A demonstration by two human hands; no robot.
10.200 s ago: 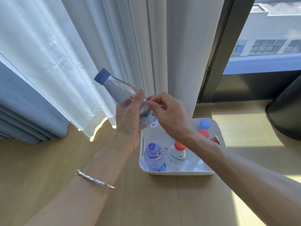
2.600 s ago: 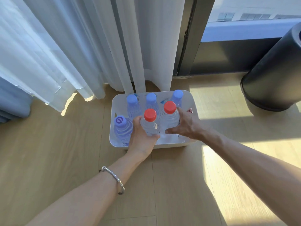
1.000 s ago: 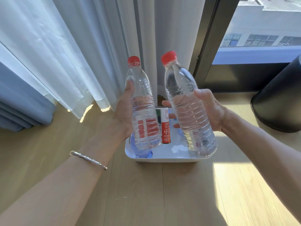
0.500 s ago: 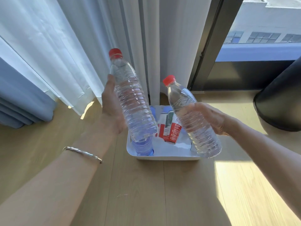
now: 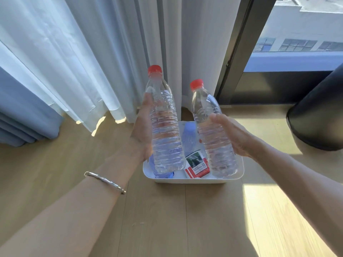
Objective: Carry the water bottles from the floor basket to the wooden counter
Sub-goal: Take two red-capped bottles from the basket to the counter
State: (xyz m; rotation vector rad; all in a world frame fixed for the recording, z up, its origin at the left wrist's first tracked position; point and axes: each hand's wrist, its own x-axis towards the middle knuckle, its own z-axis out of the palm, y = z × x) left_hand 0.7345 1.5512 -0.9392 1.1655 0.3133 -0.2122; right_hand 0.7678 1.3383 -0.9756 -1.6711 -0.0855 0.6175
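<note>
Forearms at the near edge, reaching from 7 and 5 o'clock toward centre; silver bracelet (image 5: 105,181) on the left wrist. Left hand (image 5: 142,134) just left of centre, fingers wrapped from behind around the left bottle (image 5: 164,127), thumb up along its side. Right hand (image 5: 232,135) just right of centre, fingers curled closed round the right bottle (image 5: 213,134). Both bottles clear, red-capped, near upright, caps leaning slightly toward 11 o'clock, lifted above the floor basket (image 5: 193,179). Left bottle higher than the right, the two side by side and apart. White basket on the wooden floor (image 5: 167,219) below the hands; inside, a blue-tinted bottle (image 5: 189,138) between the held pair, another at the basket's left edge, and a red-and-white label (image 5: 196,166). Beyond, white curtains (image 5: 92,52) at 11 o'clock, window (image 5: 297,34) at 1 o'clock, dark round container (image 5: 319,115) at 3 o'clock.
</note>
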